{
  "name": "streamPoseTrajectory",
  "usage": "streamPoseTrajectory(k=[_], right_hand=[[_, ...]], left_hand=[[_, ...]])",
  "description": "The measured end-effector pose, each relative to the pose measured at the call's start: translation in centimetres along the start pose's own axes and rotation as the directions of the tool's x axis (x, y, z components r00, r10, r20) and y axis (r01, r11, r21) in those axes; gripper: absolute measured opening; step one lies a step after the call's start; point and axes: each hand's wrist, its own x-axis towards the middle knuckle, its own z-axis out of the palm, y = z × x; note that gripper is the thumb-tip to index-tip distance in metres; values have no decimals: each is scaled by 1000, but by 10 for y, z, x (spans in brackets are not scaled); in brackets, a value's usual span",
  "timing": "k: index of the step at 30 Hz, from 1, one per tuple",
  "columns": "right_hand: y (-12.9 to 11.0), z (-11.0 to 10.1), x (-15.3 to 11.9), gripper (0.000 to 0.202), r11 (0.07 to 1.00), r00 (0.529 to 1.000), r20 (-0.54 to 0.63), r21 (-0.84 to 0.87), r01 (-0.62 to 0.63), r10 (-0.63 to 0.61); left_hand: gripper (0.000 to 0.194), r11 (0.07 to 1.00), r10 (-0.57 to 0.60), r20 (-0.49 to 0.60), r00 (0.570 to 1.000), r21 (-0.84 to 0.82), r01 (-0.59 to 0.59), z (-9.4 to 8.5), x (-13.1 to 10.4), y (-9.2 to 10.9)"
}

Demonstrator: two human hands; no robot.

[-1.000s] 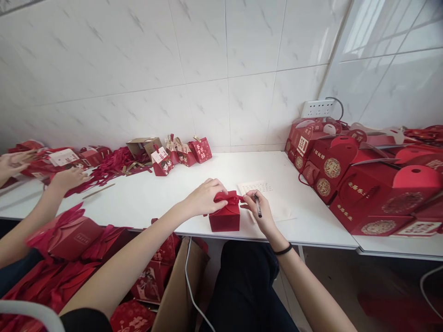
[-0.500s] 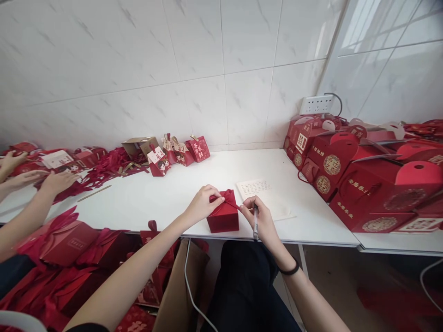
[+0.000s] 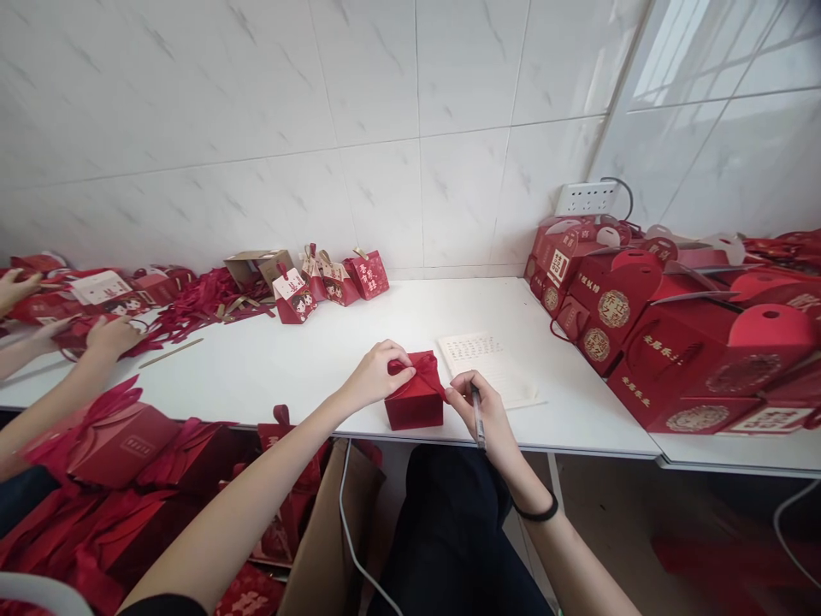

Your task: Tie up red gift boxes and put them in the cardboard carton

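Observation:
A small red gift box sits at the front edge of the white table, with a red ribbon across its top. My left hand pinches the ribbon at the upper left of the box. At the box's right side, my right hand grips the ribbon's other end between thumb and finger. A pen is also tucked in my right hand, pointing down toward me. Just behind that hand lies an open notebook with handwriting on it.
Large red gift boxes are stacked at right, below a power strip. Small printed boxes and loose ribbons lie at the back left. A co-worker's hands handle a red box at far left. Ribboned boxes fill the lower left.
My right hand has shifted slightly right, and the ribbon by it looks wider and more spread. The pen has tilted. At left, the co-worker's hands have moved lower onto a red box.

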Motion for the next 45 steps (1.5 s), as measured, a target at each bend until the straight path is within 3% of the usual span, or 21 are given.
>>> streamPoseTrajectory(k=[10, 13, 16, 17, 20, 22, 23, 26, 29, 33, 37, 45], right_hand=[[-4, -9, -10, 22, 998, 999, 14, -48, 36, -35], [-9, -16, -10, 23, 985, 989, -108, -148, 86, -102], [-22, -12, -17, 14, 912, 910, -267, -351, 213, -316], [-27, -5, -20, 9, 864, 878, -233, -402, 305, -418], [-35, 25, -28, 7, 655, 737, 56, -416, 630, -673], [-33, 49, -28, 11, 536, 652, 173, -436, 723, -739], [-30, 60, -27, 11, 496, 635, 202, -468, 731, -746], [-18, 82, -21, 8, 430, 649, 260, -568, 702, -715], [-7, 90, -17, 10, 376, 680, 311, -648, 663, -664], [2, 87, -15, 22, 345, 675, 288, -687, 640, -679], [5, 83, -12, 19, 364, 643, 224, -669, 648, -732], [7, 84, -10, 23, 319, 656, 230, -729, 605, -719]], left_hand=[[10, 1000, -31, -52, 998, 1, 31, 7, -1, 0], [10, 1000, -23, -55, 998, 2, 23, 7, -2, -1], [8, 1000, 0, -44, 999, -15, -1, 4, -1, 0], [9, 1000, 3, -27, 1000, -27, -4, 2, 1, 0], [14, 992, -45, 85, 995, -111, 55, -9, 10, -2], [19, 969, -105, 194, 975, -198, 144, -19, 16, -5], [21, 954, -127, 241, 962, -237, 185, -23, 18, -7], [22, 922, -149, 312, 938, -299, 245, -30, 22, -12], [19, 924, -129, 300, 945, -310, 225, -29, 21, -14], [14, 956, -50, 237, 970, -269, 115, -21, 17, -12], [16, 975, 15, 210, 978, -222, 33, -18, 13, -11], [17, 954, 49, 313, 949, -296, 49, -21, 13, -23]])
